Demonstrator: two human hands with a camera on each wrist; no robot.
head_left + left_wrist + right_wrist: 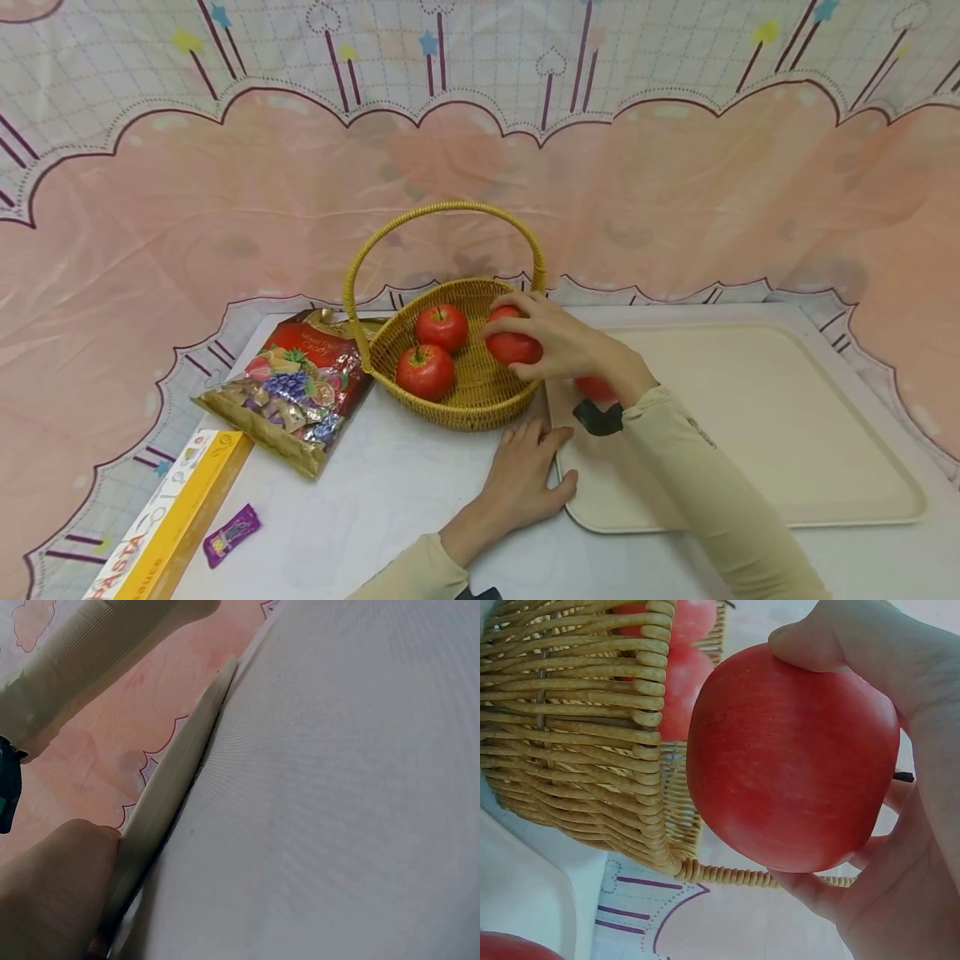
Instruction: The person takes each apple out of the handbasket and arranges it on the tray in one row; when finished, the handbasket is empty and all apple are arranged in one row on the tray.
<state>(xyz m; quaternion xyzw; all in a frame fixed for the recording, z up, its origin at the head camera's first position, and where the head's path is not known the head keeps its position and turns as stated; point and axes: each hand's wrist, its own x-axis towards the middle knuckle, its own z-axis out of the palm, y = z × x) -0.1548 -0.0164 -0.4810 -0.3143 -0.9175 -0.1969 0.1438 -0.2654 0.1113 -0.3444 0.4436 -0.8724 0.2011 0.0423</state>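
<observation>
Held in my right hand (pixel 558 337) is a red apple (pixel 513 347), above the right side of the yellow wicker basket (pixel 480 392). The right wrist view shows this apple (pixel 791 761) between the thumb and fingers of the hand (pixel 907 787), beside the basket's rim (pixel 651 735). Two red apples (pixel 442 327) (pixel 424 372) lie in the basket's left half. My left hand (pixel 517 483) rests, fingers spread, at the left edge of the beige tray (pixel 735 417); in the left wrist view the hand (pixel 56 889) touches the tray's rim (pixel 169 780).
Another red apple (pixel 595 387) lies on the tray, partly hidden by my right arm. Left of the basket are a candy bag (pixel 300 383), a yellow and white pasta box (pixel 168 521) and a small purple packet (pixel 231 535). A patterned cloth (pixel 225 208) hangs behind the table.
</observation>
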